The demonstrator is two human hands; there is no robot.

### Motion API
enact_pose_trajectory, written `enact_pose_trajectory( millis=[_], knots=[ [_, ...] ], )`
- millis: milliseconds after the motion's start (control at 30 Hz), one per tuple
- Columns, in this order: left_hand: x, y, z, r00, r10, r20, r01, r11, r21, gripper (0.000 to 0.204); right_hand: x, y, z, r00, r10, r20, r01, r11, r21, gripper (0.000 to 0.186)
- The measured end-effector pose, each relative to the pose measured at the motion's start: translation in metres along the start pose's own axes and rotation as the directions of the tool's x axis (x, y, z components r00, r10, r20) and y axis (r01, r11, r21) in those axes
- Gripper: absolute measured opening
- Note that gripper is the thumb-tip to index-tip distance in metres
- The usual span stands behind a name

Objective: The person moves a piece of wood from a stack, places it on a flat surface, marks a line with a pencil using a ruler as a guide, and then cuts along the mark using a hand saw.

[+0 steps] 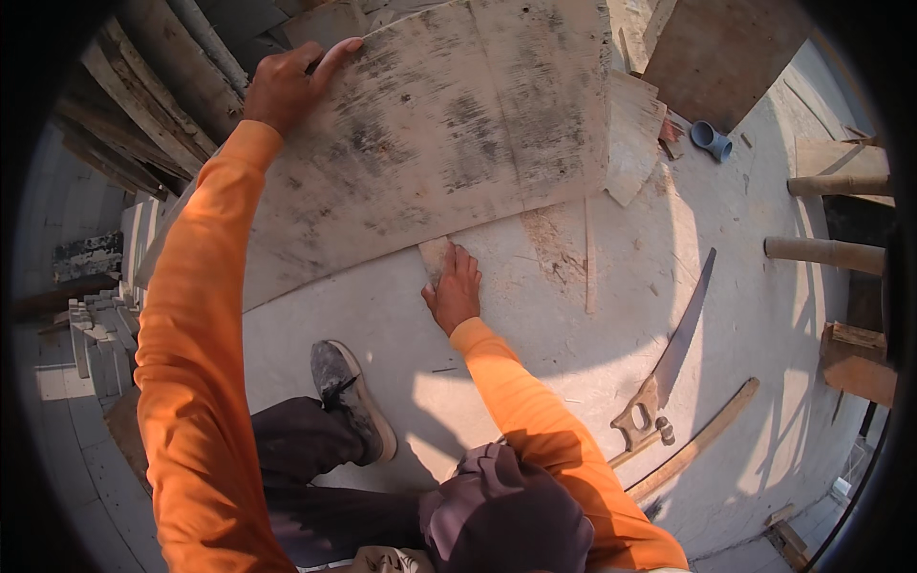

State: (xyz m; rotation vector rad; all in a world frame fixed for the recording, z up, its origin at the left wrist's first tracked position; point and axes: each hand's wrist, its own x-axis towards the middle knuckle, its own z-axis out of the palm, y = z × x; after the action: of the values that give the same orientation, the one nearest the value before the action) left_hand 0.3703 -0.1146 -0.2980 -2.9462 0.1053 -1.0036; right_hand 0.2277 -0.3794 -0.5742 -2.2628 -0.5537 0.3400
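Note:
A large weathered plywood sheet [449, 124], with dark smears on its face, is tilted up in front of me. My left hand [287, 86] is closed around its upper left edge, the thumb lying along the rim. Below the sheet's lower edge, my right hand [454, 289] rests low near the floor, its fingers closed on a small flat piece of wood [435, 256]. The far end of that piece goes out of sight at the sheet's edge. Sawdust [554, 239] and a thin wood strip [589, 258] lie to the right of this hand.
A handsaw [683, 329] and a long wooden batten [702, 437] lie on the concrete floor at right. Farther off are a blue-grey pipe fitting [711, 141] and a brown board [726, 57]. Planks [153, 86] lean at upper left; bamboo poles [826, 253] jut in from the right.

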Motion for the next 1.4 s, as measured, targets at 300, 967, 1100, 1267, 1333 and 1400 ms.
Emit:
enact_pose_trajectory(
  millis=[300,967,1100,1267,1333,1400],
  knots=[
    [0.000,-0.003,-0.013,0.995,0.077,-0.068,-0.075,0.997,0.028,0.057,-0.009,0.007,-0.006,0.992,0.077,-0.100,-0.079,0.997,-0.010,0.095],
    [0.031,0.058,0.014,0.898,-0.321,0.302,0.315,0.947,0.069,0.103,-0.321,0.158,-0.178,0.844,0.352,-0.405,-0.503,0.781,-0.369,0.069],
    [0.024,0.075,0.017,0.917,-0.380,0.119,0.338,0.902,0.270,0.101,-0.324,0.164,-0.189,0.847,0.336,-0.411,-0.504,0.752,-0.425,0.061],
    [0.020,0.077,0.006,0.949,-0.297,0.108,0.265,0.934,0.239,0.088,-0.322,0.185,-0.199,0.904,0.090,-0.417,-0.340,0.741,-0.579,0.042],
    [0.023,0.077,0.004,0.961,-0.221,0.163,0.190,0.963,0.189,0.088,-0.321,0.184,-0.203,0.747,0.376,-0.548,-0.398,0.913,0.083,0.036],
    [0.019,0.075,0.006,0.959,-0.168,0.227,0.138,0.980,0.143,0.088,-0.301,0.160,-0.207,0.573,0.515,-0.638,-0.205,0.844,0.496,0.030]
  ],
)
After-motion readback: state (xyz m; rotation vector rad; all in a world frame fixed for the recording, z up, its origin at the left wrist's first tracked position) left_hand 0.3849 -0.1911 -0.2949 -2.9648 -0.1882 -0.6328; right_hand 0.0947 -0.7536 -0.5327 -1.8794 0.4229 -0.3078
